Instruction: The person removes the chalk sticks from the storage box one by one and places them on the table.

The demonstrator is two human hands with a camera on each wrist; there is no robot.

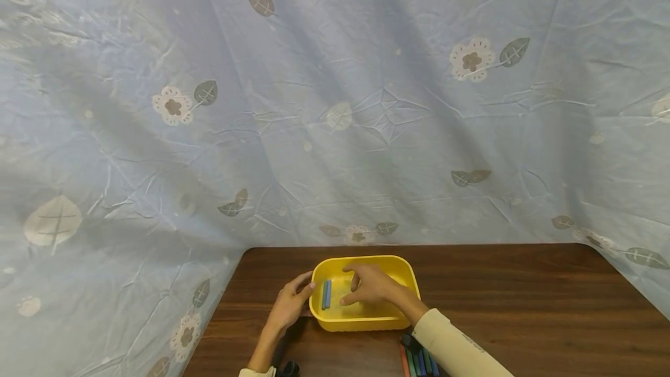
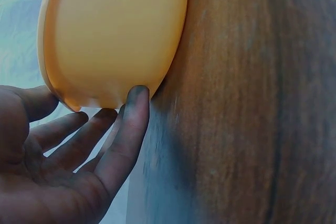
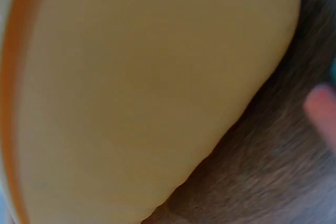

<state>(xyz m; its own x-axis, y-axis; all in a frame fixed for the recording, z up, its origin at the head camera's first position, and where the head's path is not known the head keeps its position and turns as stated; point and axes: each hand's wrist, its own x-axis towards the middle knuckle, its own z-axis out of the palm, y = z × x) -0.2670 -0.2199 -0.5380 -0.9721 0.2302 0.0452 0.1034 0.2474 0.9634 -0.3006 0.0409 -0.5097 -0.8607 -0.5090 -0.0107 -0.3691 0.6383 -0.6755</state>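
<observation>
A yellow plastic tub (image 1: 366, 323) sits on the wooden table. My left hand (image 1: 289, 304) grips its left end, thumb at the rim and fingers against the outer wall; in the left wrist view the fingertips touch that wall (image 2: 115, 40). On the tub's floor, toward the left, two slim sticks, a blue stick (image 1: 328, 294) and a green stick (image 1: 324, 295), lie side by side. Over the inside of the tub is my right hand (image 1: 369, 283), thumb and fingers spread apart, with nothing visible between them. The right wrist view shows mostly the tub's outer wall (image 3: 147, 87).
Several coloured sticks (image 1: 420, 362), red, green and blue, lie in front of the tub, partly under my right forearm. A blurred reddish stick end (image 3: 321, 109) shows in the right wrist view. A patterned blue-grey sheet (image 1: 335, 132) hangs behind the wooden table (image 1: 523, 301).
</observation>
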